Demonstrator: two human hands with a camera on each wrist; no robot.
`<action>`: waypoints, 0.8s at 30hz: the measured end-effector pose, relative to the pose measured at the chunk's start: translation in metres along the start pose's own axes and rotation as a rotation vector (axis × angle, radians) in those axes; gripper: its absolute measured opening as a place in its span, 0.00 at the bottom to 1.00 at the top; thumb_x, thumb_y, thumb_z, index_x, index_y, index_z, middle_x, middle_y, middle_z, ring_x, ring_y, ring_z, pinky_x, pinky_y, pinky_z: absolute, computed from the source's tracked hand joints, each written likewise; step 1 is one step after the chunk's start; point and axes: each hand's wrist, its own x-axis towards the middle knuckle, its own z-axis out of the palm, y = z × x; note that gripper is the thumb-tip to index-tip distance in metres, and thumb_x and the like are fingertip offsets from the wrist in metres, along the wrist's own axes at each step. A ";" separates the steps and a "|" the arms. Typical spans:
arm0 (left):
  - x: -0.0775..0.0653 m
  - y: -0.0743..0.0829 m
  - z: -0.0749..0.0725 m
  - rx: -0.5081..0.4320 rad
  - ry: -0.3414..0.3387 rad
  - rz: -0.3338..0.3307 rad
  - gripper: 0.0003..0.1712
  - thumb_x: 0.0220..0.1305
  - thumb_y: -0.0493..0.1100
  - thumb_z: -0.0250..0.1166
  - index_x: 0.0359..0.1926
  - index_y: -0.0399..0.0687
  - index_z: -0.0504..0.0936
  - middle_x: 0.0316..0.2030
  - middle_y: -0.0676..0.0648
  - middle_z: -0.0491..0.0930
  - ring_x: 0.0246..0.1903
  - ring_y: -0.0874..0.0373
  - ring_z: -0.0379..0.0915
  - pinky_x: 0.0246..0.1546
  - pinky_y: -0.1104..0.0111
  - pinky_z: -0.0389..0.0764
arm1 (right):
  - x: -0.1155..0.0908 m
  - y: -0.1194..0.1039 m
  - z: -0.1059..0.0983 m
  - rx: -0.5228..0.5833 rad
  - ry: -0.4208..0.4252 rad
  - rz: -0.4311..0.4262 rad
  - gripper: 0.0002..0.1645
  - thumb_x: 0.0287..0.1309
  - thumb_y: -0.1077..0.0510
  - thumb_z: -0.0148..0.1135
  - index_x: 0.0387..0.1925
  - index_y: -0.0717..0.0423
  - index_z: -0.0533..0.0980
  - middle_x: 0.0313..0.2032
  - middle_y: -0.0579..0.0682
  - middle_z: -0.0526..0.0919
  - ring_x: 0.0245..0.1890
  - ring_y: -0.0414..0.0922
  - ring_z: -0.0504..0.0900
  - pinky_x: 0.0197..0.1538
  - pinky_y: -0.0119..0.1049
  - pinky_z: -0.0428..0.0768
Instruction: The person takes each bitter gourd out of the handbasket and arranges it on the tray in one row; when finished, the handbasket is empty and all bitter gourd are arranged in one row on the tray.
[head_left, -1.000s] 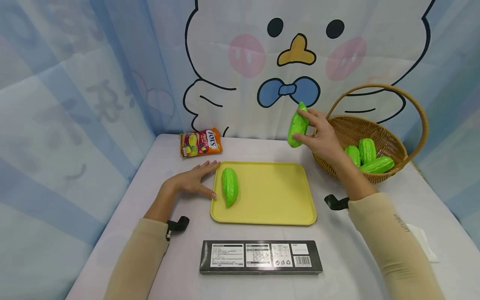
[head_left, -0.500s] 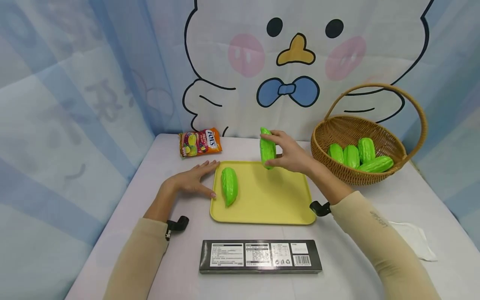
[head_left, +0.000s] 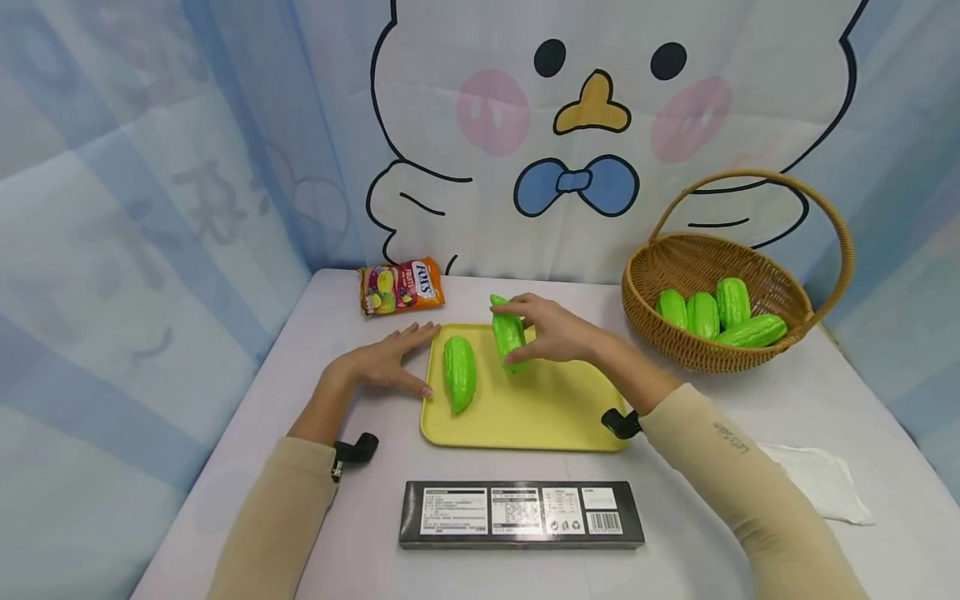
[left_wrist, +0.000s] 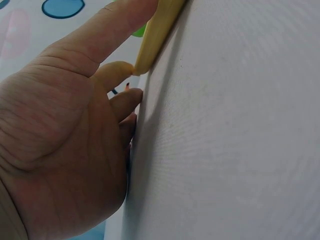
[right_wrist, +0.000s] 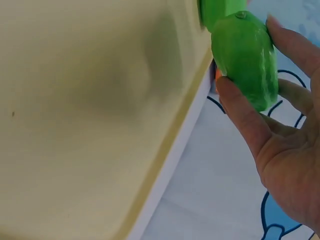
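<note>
My right hand (head_left: 551,330) grips a bright green toy bitter melon (head_left: 507,337) between thumb and fingers, over the back middle of the yellow tray (head_left: 547,417). In the right wrist view the held bitter melon (right_wrist: 245,60) shows its blunt stem end, and its shadow falls on the tray. Another bitter melon (head_left: 460,375) lies lengthwise at the tray's left side. With fingers spread, my left hand (head_left: 382,362) rests at the tray's left edge. Its thumb (left_wrist: 115,30) touches the rim in the left wrist view.
A wicker basket (head_left: 675,346) with a tall handle stands at the back right, holding several bitter melons (head_left: 733,302). A candy bag (head_left: 402,286) lies behind the tray, a long dark box (head_left: 522,542) in front. A white cloth (head_left: 821,483) is near the right forearm.
My right hand has carried the bitter melon leftward and down from beside the basket to over the tray, near the other one. My left hand stays in place.
</note>
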 end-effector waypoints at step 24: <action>-0.003 0.003 0.000 -0.004 -0.003 -0.019 0.71 0.50 0.69 0.79 0.85 0.65 0.44 0.85 0.49 0.36 0.83 0.38 0.25 0.80 0.35 0.33 | 0.014 -0.006 0.028 0.037 -0.290 0.019 0.52 0.62 0.43 0.74 0.80 0.54 0.61 0.69 0.56 0.75 0.38 0.49 0.89 0.46 0.38 0.86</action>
